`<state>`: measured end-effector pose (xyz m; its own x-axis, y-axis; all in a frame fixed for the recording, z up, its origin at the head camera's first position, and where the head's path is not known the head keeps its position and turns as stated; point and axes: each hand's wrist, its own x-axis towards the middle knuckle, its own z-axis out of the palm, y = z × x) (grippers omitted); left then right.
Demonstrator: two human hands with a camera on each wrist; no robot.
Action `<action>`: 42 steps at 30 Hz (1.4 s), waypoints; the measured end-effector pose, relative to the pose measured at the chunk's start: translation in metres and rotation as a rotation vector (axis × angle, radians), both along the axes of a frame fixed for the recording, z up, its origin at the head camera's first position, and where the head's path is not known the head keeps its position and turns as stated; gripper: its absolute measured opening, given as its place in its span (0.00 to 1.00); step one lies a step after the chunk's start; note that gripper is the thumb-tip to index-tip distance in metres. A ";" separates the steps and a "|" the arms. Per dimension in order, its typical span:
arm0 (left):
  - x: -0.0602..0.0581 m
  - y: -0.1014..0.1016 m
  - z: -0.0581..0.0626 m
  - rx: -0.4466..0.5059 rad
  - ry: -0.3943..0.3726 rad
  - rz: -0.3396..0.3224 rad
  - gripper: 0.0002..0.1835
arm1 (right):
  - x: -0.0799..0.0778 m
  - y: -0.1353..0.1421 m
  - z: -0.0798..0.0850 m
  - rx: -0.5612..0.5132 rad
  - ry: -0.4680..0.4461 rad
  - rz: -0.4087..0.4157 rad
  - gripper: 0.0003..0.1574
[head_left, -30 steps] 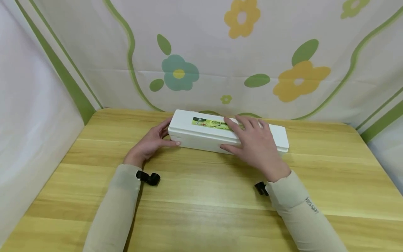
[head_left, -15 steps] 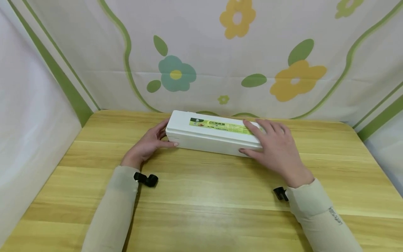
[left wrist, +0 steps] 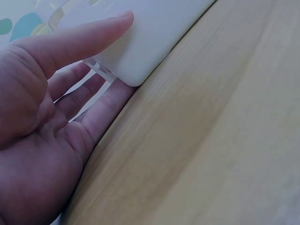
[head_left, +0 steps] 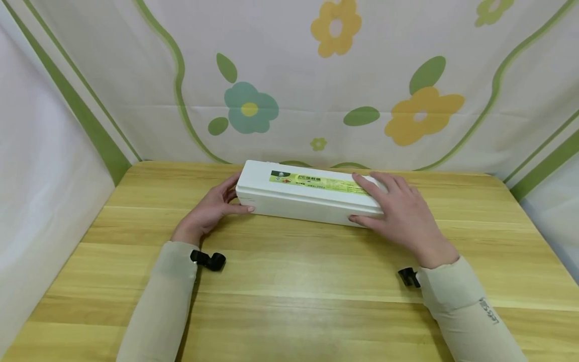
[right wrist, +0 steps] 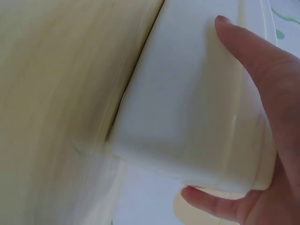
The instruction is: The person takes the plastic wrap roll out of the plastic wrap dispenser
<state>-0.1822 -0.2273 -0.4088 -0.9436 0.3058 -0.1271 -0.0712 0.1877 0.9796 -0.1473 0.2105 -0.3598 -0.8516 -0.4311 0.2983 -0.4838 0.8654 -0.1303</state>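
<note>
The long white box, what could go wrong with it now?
The white box sits near the back edge of the table, so a push might bump it into the flowery curtain. Also, the right hand reaches over its lid, so pulling up there could perhaps lift the lid alone.

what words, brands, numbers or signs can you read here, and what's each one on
"PE保鲜膜", on the green label on top of the white box
"Let's", on the right sleeve; the letters after it are unclear
Smaller print and marks around the label's main words: too small or blurred to read
Wrist views: no readable text
</note>
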 end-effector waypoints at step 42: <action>-0.003 0.002 0.003 0.008 -0.002 -0.017 0.56 | -0.014 0.012 -0.001 0.022 0.131 0.097 0.68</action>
<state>-0.1852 -0.2255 -0.4063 -0.9380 0.3227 -0.1265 -0.0699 0.1814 0.9809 -0.1609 0.2223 -0.3608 -0.7599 -0.5175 0.3933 -0.5772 0.8156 -0.0420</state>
